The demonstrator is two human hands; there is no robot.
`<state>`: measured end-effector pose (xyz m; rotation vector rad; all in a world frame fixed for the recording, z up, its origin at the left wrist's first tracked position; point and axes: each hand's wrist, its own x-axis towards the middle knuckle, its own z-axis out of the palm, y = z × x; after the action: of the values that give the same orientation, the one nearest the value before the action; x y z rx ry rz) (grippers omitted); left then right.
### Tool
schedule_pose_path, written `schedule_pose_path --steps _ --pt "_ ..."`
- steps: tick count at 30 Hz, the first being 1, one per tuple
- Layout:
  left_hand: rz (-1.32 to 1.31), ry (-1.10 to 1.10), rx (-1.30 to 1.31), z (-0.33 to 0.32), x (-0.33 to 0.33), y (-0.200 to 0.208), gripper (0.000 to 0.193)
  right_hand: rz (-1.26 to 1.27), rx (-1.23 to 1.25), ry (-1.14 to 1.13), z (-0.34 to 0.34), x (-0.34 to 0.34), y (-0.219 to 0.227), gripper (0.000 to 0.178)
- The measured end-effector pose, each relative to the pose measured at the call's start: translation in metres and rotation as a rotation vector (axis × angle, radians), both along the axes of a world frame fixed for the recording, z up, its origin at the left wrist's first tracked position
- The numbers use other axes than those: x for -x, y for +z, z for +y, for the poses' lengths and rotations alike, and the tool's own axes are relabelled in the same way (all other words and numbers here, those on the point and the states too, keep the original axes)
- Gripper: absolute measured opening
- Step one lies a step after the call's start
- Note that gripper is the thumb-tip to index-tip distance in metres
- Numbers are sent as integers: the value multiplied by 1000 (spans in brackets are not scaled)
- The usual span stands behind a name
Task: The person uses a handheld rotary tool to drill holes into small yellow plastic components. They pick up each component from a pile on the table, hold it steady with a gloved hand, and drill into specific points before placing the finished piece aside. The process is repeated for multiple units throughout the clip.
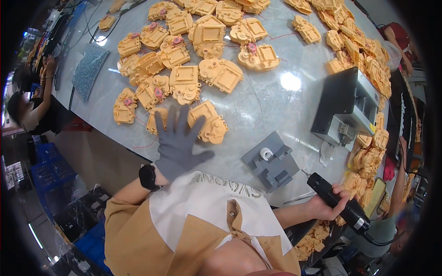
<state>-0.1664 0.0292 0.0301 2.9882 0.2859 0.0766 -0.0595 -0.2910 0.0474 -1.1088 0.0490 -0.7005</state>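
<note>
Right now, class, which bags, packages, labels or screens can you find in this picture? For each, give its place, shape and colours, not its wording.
Bag of pellets: far left of the table, flat clear pouch, blue-grey fill.
Machine label: on the grey box machine at the table's right side, small yellow patch.
Apron print: upper edge of the person's white apron, grey lettering, upside down.
Screens: none clearly seen.

The gloved left hand (177, 140) covers part of the orange housing (159, 120) beneath its fingers (184, 117). The right hand (329, 208) hides the middle of the black electric screwdriver (338, 202), whose bit is too small to tell. Orange parts (313, 241) under the table (271, 96) edge are blurred.
</note>
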Motion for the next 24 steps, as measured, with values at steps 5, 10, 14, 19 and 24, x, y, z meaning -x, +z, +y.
schedule_pose_path --steps 5,10,14,19,24 --pt "-264 181 -116 55 -9 -44 74 9 -21 78 7 -7 -8 13" --pt "-447 109 -34 75 -49 -32 62 15 -18 28 5 -6 -6 35" --pt "-203 -257 140 -9 -57 30 48 38 -14 -23 2 -4 -6 47" --pt "-171 -246 -69 11 -82 -20 36 16 -59 -60 -13 -7 -12 45" --pt "-469 -563 162 -7 -137 74 34 98 -18 -105 -25 -11 -22 10"
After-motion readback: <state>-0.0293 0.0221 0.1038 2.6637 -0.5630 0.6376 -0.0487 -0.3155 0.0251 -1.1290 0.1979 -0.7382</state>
